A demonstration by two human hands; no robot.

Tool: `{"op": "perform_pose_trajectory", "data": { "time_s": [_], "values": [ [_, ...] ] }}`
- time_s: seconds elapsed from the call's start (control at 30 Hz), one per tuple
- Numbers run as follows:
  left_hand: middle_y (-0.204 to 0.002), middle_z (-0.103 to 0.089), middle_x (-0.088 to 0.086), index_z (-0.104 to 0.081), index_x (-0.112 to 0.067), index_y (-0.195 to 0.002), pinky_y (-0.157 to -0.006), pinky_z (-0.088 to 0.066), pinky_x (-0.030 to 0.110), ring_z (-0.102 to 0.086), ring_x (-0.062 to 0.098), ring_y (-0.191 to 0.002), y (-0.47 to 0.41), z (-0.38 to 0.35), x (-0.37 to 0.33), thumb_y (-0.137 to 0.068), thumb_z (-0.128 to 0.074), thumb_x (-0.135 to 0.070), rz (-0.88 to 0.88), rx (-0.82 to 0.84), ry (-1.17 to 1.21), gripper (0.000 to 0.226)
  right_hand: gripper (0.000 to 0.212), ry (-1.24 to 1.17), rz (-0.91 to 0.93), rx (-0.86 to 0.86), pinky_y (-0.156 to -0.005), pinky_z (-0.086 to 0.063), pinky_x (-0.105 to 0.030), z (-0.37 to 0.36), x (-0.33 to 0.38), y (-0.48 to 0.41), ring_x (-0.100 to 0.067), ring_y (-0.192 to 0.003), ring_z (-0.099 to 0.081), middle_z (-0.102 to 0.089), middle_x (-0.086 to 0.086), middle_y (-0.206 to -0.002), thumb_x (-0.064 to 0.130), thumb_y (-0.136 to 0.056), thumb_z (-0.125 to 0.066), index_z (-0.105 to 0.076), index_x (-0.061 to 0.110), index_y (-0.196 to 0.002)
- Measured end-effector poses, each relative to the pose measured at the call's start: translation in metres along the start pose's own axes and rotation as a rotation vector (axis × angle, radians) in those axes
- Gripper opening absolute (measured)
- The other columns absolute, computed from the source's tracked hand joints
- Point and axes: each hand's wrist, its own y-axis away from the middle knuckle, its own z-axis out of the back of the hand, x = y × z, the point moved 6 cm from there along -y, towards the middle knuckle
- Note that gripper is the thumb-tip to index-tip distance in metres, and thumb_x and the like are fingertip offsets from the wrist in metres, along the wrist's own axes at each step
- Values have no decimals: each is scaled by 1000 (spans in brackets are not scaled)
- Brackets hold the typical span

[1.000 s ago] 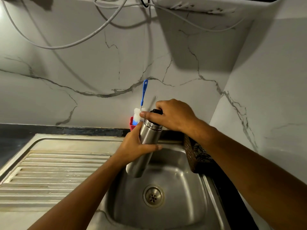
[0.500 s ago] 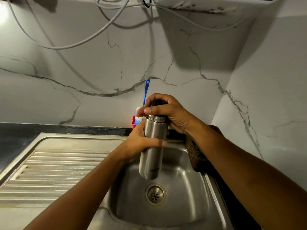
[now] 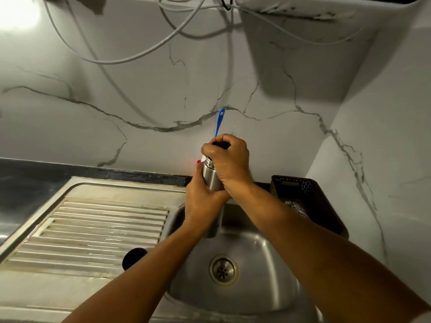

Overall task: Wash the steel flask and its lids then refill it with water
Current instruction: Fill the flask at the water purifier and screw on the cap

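Steel flask (image 3: 211,180): now upright and raised above the sink (image 3: 268,264), no longer tilted.
My left hand (image 3: 200,201): fingers wrapped round the flask body.
My right hand (image 3: 229,159): has rolled over the top, fingers curled tight on the black lid (image 3: 218,144).
Judgement: I am twisting the lid; which way is unclear.

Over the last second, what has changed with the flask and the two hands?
The steel flask went from tilted to upright over the sink. The right hand shifted round the black lid, and its wrist now crosses in front of the flask. Nothing was let go: the left hand still holds the body. The blue brush stays behind.
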Motion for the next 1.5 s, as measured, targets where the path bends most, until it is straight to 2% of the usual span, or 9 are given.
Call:
{"op": "perform_pose_trajectory", "data": {
  "time_s": [0.13,0.37,0.47,0.73,0.9,0.97,1.13,1.33,1.5],
  "values": [
    [-104,-71,-6,-50,-25,-129,-75,-64,29,-72,11,-88,2,19,3,-69,-85,-49,-17,-82,-53,73,13,-9,73,11,-74,-60,-30,-19,6,4,-16,-75,-68,-69,6,-72,18,-83,-77,-68,25,-76],
    [-109,-69,-13,-52,-29,-126,-78,-56,13,-69,-3,-95,-13,85,4,-71,-95,-22,-59,-119,-102,70,36,-130,102,421,-89,-61,-35,-72,15,9,-17,-95,-70,-70,1,-97,41,-86,-80,-65,15,-106],
    [-105,-67,-14,-54,-24,-123,-74,-51,8,-67,-7,-91,-17,127,9,-71,-94,-16,-41,-174,-149,67,41,-233,-23,604,-82,-59,-27,-101,3,14,-14,-104,-71,-71,-2,-113,40,-92,-74,-59,17,-122],
    [-101,-68,-9,-54,-19,-120,-77,-55,28,-67,3,-87,6,231,55,-67,-96,-18,121,-323,-275,67,63,314,-54,1105,-93,-59,-44,-177,-89,69,-14,-98,-70,-71,5,-110,66,-68,-84,-64,34,-118],
    [-105,-64,-13,-51,-28,-121,-77,-51,23,-64,-6,-89,37,262,78,-71,-94,-17,211,-355,-312,67,95,628,-8,1480,-110,-47,-41,-196,-137,129,-16,-130,-53,-50,5,-148,55,-72,-88,-39,37,-150],
    [-106,-64,-13,-51,-28,-122,-77,-53,24,-65,0,-91,47,266,84,-71,-94,-17,240,-351,-326,68,100,722,116,1510,-111,-45,-41,-202,-147,147,-16,-134,-48,-46,6,-153,54,-71,-88,-34,35,-153],
    [-100,-67,-8,-55,-22,-119,-77,-59,32,-67,7,-86,61,261,94,-69,-95,-15,280,-328,-323,65,52,765,266,1419,-87,-57,-47,-203,-159,157,-19,-101,-60,-61,5,-114,32,-73,-82,-55,29,-118],
    [-100,-68,-3,-56,-23,-116,-77,-60,34,-69,14,-86,52,228,88,-70,-94,-13,246,-183,-293,61,68,650,115,1207,-96,-51,-32,-159,-141,111,-16,-111,-53,-51,3,-123,31,-74,-89,-57,30,-135],
    [-99,-70,-3,-57,-25,-114,-78,-59,36,-70,12,-84,28,172,79,-67,-94,-11,201,-65,-260,62,79,634,136,942,-102,-49,-34,-84,-90,49,-17,-120,-55,-54,2,-133,32,-71,-90,-53,30,-141]
  ]
}}
